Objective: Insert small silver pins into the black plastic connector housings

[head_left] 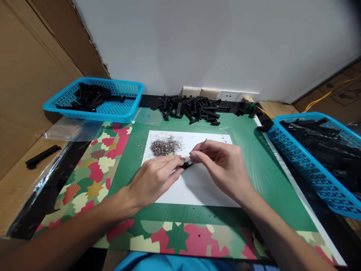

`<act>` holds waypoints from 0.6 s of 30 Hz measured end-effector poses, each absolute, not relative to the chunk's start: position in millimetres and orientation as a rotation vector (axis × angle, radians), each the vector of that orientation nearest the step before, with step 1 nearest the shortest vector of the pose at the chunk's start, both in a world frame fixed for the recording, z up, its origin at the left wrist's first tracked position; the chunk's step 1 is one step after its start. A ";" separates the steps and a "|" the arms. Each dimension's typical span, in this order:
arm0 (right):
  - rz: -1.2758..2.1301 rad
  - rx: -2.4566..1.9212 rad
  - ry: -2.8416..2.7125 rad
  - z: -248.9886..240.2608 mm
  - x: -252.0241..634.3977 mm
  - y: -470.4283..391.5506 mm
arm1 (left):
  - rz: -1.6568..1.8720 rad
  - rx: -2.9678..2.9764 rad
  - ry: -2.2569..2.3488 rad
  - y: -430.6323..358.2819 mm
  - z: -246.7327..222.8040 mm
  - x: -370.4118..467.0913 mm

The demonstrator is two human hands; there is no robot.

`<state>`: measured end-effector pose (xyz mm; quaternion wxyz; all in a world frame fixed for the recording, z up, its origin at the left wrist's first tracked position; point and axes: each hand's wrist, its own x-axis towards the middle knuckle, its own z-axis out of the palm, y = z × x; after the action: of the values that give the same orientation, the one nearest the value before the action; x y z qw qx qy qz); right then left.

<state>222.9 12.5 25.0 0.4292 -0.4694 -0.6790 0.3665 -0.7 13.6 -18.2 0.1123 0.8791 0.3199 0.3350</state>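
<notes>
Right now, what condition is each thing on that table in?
Left hand: pinching small black part
Right hand: pinching thin tool
Thin tool: slanted
Metal pieces: loosely heaped
White paper: flat, partly covered
Left blue basket: uncovered, partly filled
Right blue basket: uncovered, well filled
Back pile of black parts: loose, jumbled

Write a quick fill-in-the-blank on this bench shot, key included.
1. The right hand holds a thin tool.
The left hand's small part is coloured ____.
2. The metal pieces lie heaped on a sheet coloured ____.
3. The left basket and the right basket are both coloured ____.

Missing words: black; white; blue
</notes>
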 end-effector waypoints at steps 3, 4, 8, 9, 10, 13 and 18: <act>0.929 -1.191 -1.715 21.5 220.4 11.8 | 0.962 2.602 0.913 14.1 -16.6 -0.4; 0.920 -1.198 -1.720 21.1 219.9 11.5 | 0.947 2.610 0.903 14.2 -15.7 -0.3; 0.881 -1.222 -1.751 19.7 219.3 11.1 | 0.891 2.624 0.872 14.1 -13.1 -0.6; 0.871 -1.227 -1.766 19.3 219.3 11.2 | 0.882 2.624 0.868 14.0 -13.0 -0.8; 0.860 -1.229 -1.784 18.9 219.2 11.3 | 0.874 2.626 0.866 13.8 -13.1 -1.0; 0.831 -1.220 -1.834 19.6 218.8 11.7 | 0.852 2.642 0.871 12.9 -13.7 -1.1; 0.821 -1.221 -1.870 25.4 218.0 12.7 | 0.838 2.705 0.872 11.2 -13.8 1.2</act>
<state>218.0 12.7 25.4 0.3718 -0.4765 -0.7294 0.3204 1.2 11.2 -13.8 0.0892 0.9093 0.2933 0.2816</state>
